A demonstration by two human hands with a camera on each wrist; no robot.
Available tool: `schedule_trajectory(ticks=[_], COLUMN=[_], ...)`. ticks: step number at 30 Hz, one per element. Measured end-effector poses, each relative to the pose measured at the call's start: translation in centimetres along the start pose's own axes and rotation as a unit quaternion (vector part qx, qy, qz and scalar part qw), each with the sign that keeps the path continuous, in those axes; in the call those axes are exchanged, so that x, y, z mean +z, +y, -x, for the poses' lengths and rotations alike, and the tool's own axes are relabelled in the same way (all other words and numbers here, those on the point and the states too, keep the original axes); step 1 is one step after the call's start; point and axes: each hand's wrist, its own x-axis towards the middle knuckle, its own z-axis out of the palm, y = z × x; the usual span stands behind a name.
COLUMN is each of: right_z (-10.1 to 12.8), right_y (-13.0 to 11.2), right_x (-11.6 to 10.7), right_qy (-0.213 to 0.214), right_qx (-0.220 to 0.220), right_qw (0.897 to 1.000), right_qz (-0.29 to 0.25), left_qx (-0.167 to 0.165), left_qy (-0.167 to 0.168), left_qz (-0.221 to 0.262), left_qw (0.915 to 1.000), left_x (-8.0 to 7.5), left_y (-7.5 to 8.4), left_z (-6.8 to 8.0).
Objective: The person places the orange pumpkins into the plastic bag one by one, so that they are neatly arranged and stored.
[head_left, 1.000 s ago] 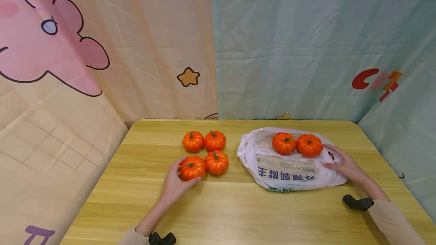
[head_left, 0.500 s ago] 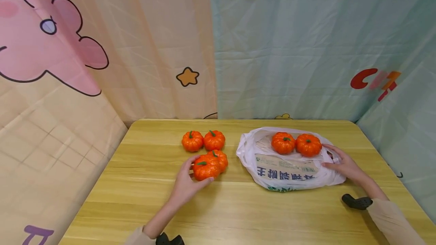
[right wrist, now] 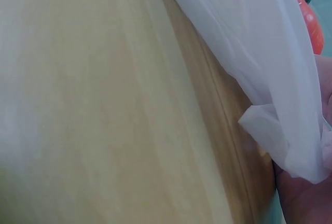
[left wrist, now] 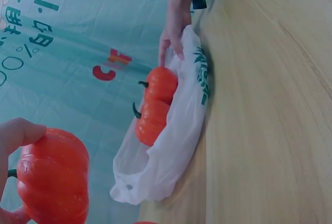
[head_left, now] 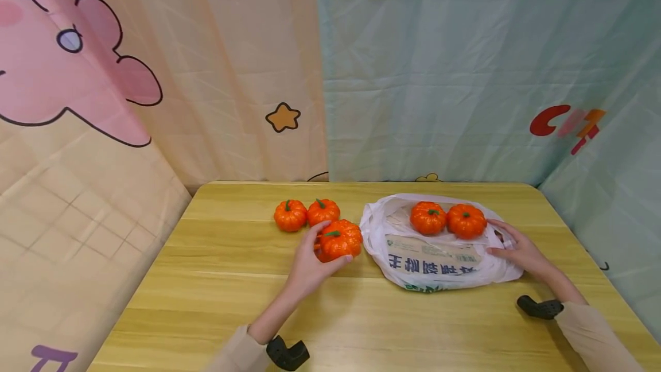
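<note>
My left hand (head_left: pixel 312 266) grips a small orange toy pumpkin (head_left: pixel 342 238) with a green stem, thumb and fingers on its sides. In the left wrist view this pumpkin (left wrist: pixel 54 177) is at the lower left. Another pumpkin is mostly hidden behind it. My right hand (head_left: pixel 521 250) rests at the right end of a white plastic bag (head_left: pixel 379 245), its thumb and fingers spread and touching the plastic. Two pumpkins, one left (head_left: pixel 428 218) and one right (head_left: pixel 467 221), sit in the bag's opening. White plastic (right wrist: pixel 275 73) partly covers the right hand in the right wrist view.
Two more pumpkins, one left (head_left: pixel 290 215) and one right (head_left: pixel 323 212), stand side by side towards the back of the wooden table (head_left: pixel 206 280). A printed curtain (head_left: pixel 248 73) hangs behind the table.
My left hand has lifted the front-left pumpkin and carried it right, towards the bag, past the pumpkin beside it. The right hand and the bag stay in place.
</note>
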Motion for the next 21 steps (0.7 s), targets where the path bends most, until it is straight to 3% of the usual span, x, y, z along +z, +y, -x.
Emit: schedule_trajectory(ticks=[9, 13, 21], right_z=[0.1, 0.1, 0.1], right_y=[0.0, 0.0, 0.0], right_x=[0.1, 0.1, 0.0], right_qy=[0.004, 0.004, 0.005], right_qx=[0.0, 0.0, 0.001], right_qw=[1.0, 1.0, 1.0], right_qz=[-0.003, -0.005, 0.004], left_qx=[0.01, 0.02, 0.006], left_qy=[-0.021, -0.024, -0.011], left_qz=[0.026, 0.021, -0.009], left_qw=[0.9994, 0.9993, 0.9999], left_x=[3.5, 4.9, 7.4], left_y=[0.8, 0.7, 0.8], left_z=[-1.1, -1.8, -3.2])
